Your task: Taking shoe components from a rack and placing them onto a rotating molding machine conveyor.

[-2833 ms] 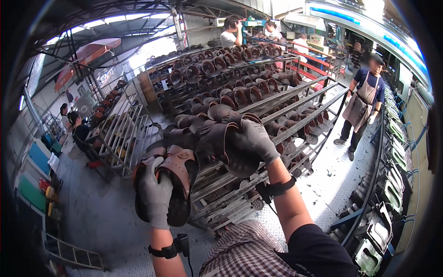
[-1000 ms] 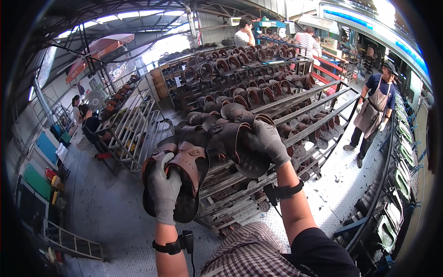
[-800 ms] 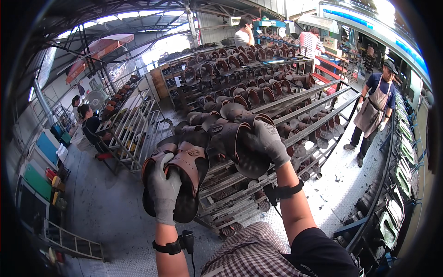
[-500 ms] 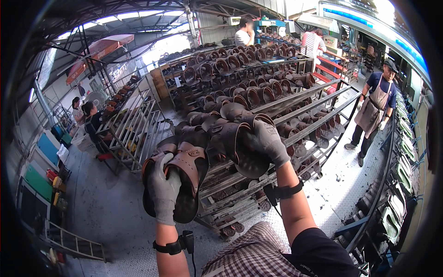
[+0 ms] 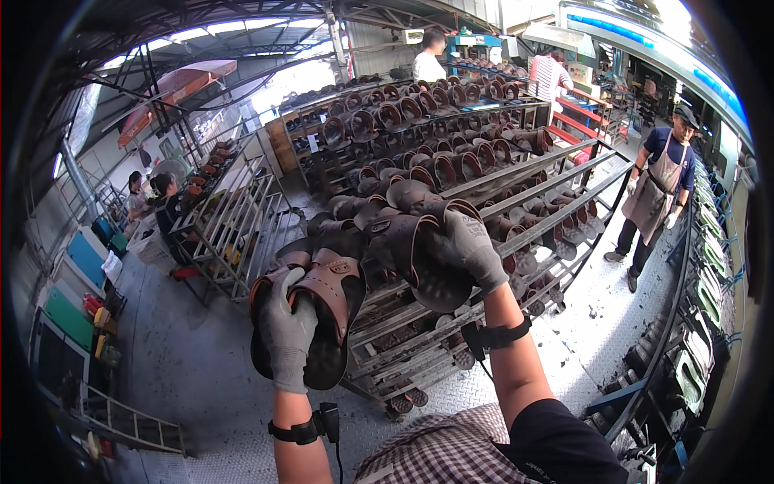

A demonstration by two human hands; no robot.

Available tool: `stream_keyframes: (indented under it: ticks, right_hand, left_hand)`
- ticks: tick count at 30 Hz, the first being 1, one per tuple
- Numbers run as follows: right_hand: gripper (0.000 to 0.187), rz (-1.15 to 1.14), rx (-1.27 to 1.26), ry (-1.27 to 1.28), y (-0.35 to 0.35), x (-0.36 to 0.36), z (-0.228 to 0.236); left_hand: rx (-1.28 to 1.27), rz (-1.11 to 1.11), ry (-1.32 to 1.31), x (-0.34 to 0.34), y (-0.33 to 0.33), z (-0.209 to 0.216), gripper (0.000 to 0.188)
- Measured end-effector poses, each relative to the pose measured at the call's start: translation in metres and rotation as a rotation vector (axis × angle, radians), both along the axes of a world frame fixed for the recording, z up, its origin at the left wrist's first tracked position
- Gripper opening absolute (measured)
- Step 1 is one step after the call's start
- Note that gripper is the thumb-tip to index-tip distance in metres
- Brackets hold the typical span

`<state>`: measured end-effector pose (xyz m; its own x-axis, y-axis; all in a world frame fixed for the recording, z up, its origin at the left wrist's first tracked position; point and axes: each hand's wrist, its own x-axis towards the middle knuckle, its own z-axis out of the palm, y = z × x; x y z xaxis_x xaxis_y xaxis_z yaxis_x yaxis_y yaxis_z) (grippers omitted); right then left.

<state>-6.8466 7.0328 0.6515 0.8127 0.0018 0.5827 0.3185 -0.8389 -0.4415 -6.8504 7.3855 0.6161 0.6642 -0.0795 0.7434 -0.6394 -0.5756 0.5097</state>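
Note:
My left hand point(image 5: 289, 331), in a grey knit glove, is closed on a pair of brown slip-on sandals point(image 5: 332, 278) with punched straps and dark footbeds. They stand tilted side by side at the near left end of a metal rack point(image 5: 532, 234). My right hand point(image 5: 466, 248), gloved likewise, has its fingers inside the opening of another brown sandal point(image 5: 397, 240) and grips its upper. Its fingertips are hidden. More brown sandals point(image 5: 355, 208) lie close behind on the rack's top level.
Further racks of sandals point(image 5: 391, 117) fill the middle distance. To the right, a person in an apron point(image 5: 657, 185) stands beside a curved line of green-and-white moulds point(image 5: 697, 298). Two people sit near a metal frame rack point(image 5: 234, 218) at left. A low metal frame point(image 5: 133, 423) lies at lower left.
Both my hands keep their hold and have hardly moved. The person in white at the back has lowered a hand from the head and turned away.

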Motion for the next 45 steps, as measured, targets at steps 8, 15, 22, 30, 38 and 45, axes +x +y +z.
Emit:
stream_keyframes:
  ticks: [8,15,22,30,38,45]
  right_hand:
    - [0.034,-0.076,0.01,0.064,-0.0027,0.0042,-0.0037]
    - [0.044,-0.061,-0.003,0.096,-0.0052,0.005,-0.0057]
    - [0.037,-0.042,0.001,0.047,-0.0053,0.0046,-0.0044]
    - [0.039,-0.023,-0.001,0.056,-0.005,0.0012,-0.0019]
    - [0.037,-0.042,-0.048,0.016,-0.0061,0.0031,-0.0012]
    - [0.038,-0.016,-0.008,0.054,-0.0076,0.0014,-0.001]
  left_hand:
    - [0.001,0.002,0.004,0.0003,-0.001,-0.0009,0.04]
    - [0.009,0.008,-0.003,0.0015,-0.0008,-0.0022,0.039]
    - [-0.01,-0.003,-0.006,0.0031,-0.0005,-0.0044,0.039]
    - [0.022,0.007,0.011,0.0045,-0.0015,-0.006,0.041]
    - [0.019,0.002,-0.003,0.0049,-0.0037,-0.0051,0.04]
    - [-0.011,0.009,-0.014,0.0045,-0.0058,-0.004,0.038]
